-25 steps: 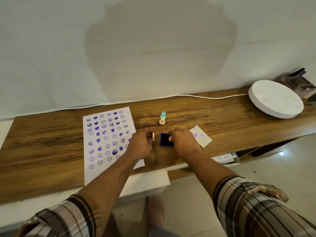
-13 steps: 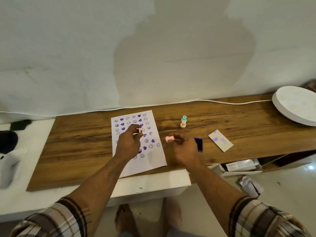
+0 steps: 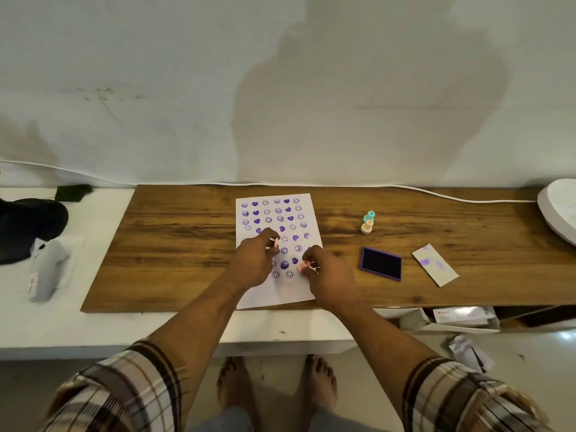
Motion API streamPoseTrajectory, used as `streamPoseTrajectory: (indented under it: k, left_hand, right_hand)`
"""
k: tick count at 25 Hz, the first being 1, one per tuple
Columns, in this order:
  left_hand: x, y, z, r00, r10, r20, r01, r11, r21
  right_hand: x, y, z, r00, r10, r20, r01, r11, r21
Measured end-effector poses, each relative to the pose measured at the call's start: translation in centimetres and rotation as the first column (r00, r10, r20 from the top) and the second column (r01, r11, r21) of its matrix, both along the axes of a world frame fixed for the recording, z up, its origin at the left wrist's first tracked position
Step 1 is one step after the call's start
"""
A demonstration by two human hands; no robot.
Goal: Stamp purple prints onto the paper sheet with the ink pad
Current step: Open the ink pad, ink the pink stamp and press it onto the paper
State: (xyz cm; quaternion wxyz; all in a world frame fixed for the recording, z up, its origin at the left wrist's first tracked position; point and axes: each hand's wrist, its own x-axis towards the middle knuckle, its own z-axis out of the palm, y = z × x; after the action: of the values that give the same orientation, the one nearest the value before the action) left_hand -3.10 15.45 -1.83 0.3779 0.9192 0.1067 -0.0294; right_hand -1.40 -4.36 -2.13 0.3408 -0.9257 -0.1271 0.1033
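Both hands have left the pad (image 3: pixel 381 263), now right of my right hand (image 3: pixel 327 275) | right pinches a pink stamp (image 3: pixel 301 267), left hand (image 3: pixel 255 260) another (image 3: pixel 276 242), over the sheet (image 3: pixel 307 288) | I judge most rows stamped, bottom strip left.

A wooden tabletop (image 3: pixel 187 244) stands against a stained white wall (image 3: pixel 156 73).

Both bare forearms reach forward from rolled plaid sleeves and converge over the paper sheet (image 3: pixel 277 244), where the left hand (image 3: pixel 254 263) pinches a small pink stamp (image 3: pixel 276 243) in curled fingers and the right hand (image 3: pixel 327 275) pinches another pink stamp (image 3: pixel 301 267) nearer the sheet's right edge.
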Motion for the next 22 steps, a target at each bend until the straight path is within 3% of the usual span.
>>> streamPoseTrajectory:
  k: [7,15,22]
  left_hand:
    - [0.1,0.5,-0.9,1.0,0.013,-0.007,-0.013,1.0,-0.021]
    - [0.4,0.7,-1.6,1.0,0.007,0.012,-0.007,1.0,-0.007]
    - [0.4,0.5,-1.7,0.999,-0.032,0.017,0.031,0.997,0.069]
  right_hand:
    - [0.1,0.6,-0.6,0.968,0.223,0.112,-0.188,0.948,-0.257]
    - [-0.1,0.7,-0.3,0.918,0.355,0.177,-0.264,0.88,-0.395]
    - [0.8,1.3,0.4,0.887,0.439,0.143,-0.329,0.819,-0.471]
